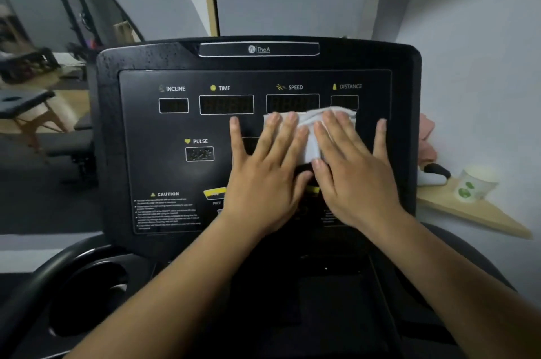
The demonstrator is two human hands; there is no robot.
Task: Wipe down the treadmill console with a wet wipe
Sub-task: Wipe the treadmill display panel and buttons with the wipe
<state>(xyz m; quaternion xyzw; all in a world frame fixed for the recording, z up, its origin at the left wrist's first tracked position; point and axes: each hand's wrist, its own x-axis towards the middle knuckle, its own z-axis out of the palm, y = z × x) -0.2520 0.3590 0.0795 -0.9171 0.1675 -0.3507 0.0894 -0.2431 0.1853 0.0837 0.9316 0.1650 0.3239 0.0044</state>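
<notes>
The black treadmill console (164, 124) fills the middle of the view, with windows labelled INCLINE, TIME, SPEED, DISTANCE and PULSE. A white wet wipe (310, 127) lies flat on the panel just below the SPEED and DISTANCE windows. My left hand (263, 171) presses on the wipe's left part with straight, spread fingers. My right hand (351, 165) presses flat on its right part, fingers straight. Both hands cover most of the wipe and the buttons beneath them.
A cup holder (87, 294) sits at the console's lower left beside a curved handrail (44, 276). To the right, a wooden shelf (474, 212) carries a paper cup (474, 183) and a black-and-white object (433, 174). A massage table (26, 104) stands at the left.
</notes>
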